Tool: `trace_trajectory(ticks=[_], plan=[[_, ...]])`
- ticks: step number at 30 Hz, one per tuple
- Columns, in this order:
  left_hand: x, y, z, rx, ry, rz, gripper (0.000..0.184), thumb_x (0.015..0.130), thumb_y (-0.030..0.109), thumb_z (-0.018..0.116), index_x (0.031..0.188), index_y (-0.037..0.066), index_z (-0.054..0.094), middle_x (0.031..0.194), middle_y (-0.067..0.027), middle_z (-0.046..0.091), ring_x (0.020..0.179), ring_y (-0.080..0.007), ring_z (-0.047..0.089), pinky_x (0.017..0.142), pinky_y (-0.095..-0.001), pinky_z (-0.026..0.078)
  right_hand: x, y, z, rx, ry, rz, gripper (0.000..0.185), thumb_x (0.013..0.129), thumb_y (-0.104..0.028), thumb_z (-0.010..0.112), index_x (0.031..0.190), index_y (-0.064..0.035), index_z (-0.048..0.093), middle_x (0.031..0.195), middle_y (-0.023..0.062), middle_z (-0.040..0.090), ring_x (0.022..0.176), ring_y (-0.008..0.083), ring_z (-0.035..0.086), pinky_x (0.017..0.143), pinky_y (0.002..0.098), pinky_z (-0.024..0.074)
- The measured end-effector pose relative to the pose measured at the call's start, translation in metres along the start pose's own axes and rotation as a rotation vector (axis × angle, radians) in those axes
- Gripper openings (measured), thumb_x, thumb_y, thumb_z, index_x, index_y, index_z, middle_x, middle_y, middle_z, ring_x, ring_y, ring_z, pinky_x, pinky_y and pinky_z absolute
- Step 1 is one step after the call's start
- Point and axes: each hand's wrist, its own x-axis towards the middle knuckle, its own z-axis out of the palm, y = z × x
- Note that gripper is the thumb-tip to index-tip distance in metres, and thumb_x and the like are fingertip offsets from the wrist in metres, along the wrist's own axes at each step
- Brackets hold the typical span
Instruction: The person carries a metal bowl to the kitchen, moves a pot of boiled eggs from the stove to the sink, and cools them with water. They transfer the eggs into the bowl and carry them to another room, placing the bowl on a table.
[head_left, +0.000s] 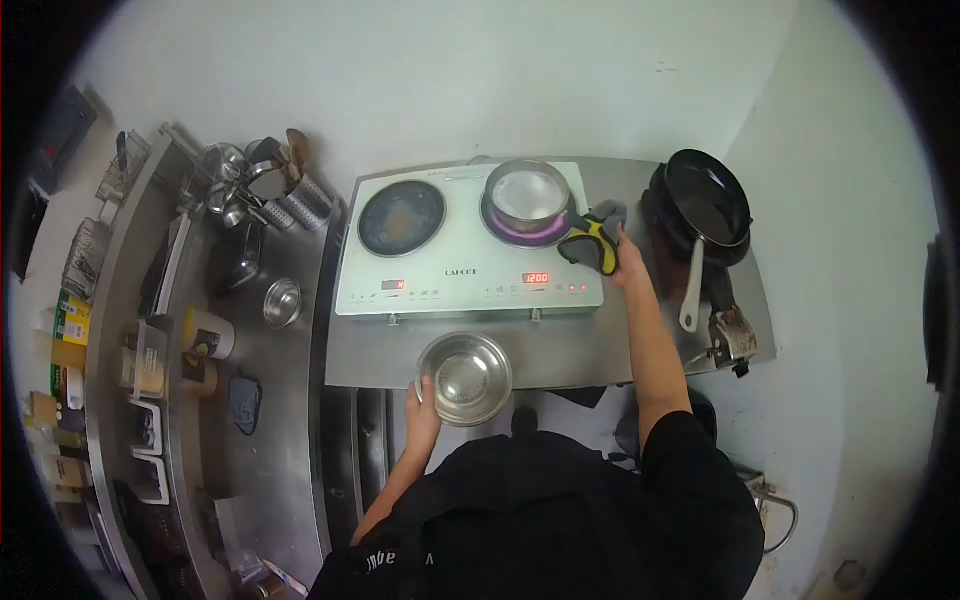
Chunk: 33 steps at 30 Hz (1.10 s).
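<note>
Steel bowl (465, 380) sat in left hand (424, 408); right hand (628, 262) gripped yellow-black item (598, 245).
Hands were well apart: left clamped on the bowl's left rim, by the front edge of the surface (380, 352); right closed on the item, type unclear, just beside a metal pot (530, 195). Pot was over the glowing right burner (545, 233) of the white cooktop (460, 298), contact unclear; display (537, 279) read 1200.

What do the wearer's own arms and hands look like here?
The black top has a right sleeve ending near the elbow, and pale lettering shows on the fabric. The left hand is ungloved; the right hand is partly hidden, its visible part bare.
</note>
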Motion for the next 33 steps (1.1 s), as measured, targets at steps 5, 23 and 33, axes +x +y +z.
trace_trajectory(ticks=[5, 23, 33], plan=[[0.014, 0.044, 0.002, 0.075, 0.001, -0.023, 0.061, 0.094, 0.045, 0.041, 0.120, -0.010, 0.046, 0.113, -0.0284, 0.054, 0.108, -0.0366, 0.052, 0.093, -0.0386, 0.038, 0.060, 0.008, -0.016, -0.167, -0.124, 0.039, 0.047, 0.093, -0.038, 0.046, 0.123, -0.0019, 0.046, 0.114, 0.0134, 0.058, 0.094, 0.0249, 0.062, 0.082, 0.0386, 0.0526], [0.041, 0.012, 0.036, 0.081, -0.037, -0.079, 0.045, 0.094, 0.039, 0.043, 0.103, -0.005, 0.052, 0.091, -0.0215, 0.058, 0.083, -0.0301, 0.059, 0.074, -0.0384, 0.046, 0.039, -0.004, 0.069, -0.541, 0.088, 0.241, 0.042, 0.083, -0.034, 0.063, 0.106, 0.0000, 0.057, 0.094, 0.0115, 0.064, 0.074, 0.0199, 0.064, 0.062, 0.0320, 0.0524], [0.037, 0.011, 0.038, 0.088, -0.025, -0.030, 0.047, 0.094, 0.040, 0.043, 0.106, -0.005, 0.051, 0.096, -0.0225, 0.060, 0.090, -0.0306, 0.060, 0.079, -0.0387, 0.045, 0.015, 0.017, 0.088, -0.556, 0.028, 0.090, 0.048, 0.084, -0.037, 0.063, 0.107, 0.0044, 0.056, 0.092, 0.0130, 0.063, 0.074, 0.0217, 0.064, 0.064, 0.0333, 0.0533]])
